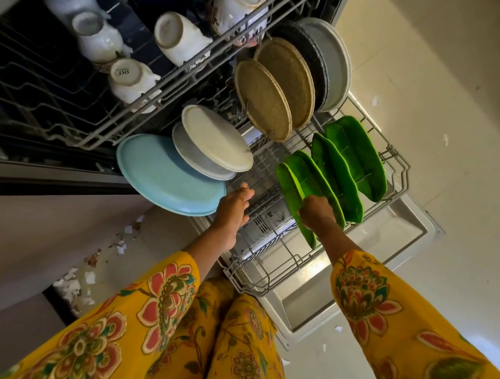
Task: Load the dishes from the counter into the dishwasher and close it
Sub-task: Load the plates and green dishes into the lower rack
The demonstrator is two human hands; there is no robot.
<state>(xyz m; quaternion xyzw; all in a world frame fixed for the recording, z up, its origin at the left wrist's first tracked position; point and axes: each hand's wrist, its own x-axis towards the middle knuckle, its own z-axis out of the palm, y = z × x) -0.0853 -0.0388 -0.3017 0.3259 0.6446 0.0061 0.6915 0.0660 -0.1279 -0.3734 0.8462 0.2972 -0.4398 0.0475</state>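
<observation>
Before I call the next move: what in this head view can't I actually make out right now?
- Counter: outside the head view, so remaining dishes are unknown.
- Right hand on the nearest green plate: fingertips hidden behind the plate.
- Upper rack: far end cut off by the top edge.
- Printed mark on the cup base: too small to read reliably.
- Left hand: contact with the lower rack unclear.

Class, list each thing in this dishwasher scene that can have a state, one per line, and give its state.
Dishwasher door: open, lying flat.
Lower rack: pulled out over the door, partly loaded.
Upper rack: pulled out, holding cups.
White cups: upside down.
Blue plate: on edge, leaning.
Tan plates: standing on edge.
Green leaf-shaped plates: standing in a row.
Nearest green plate: gripped by right hand.
Left hand: open, holding nothing.
</observation>
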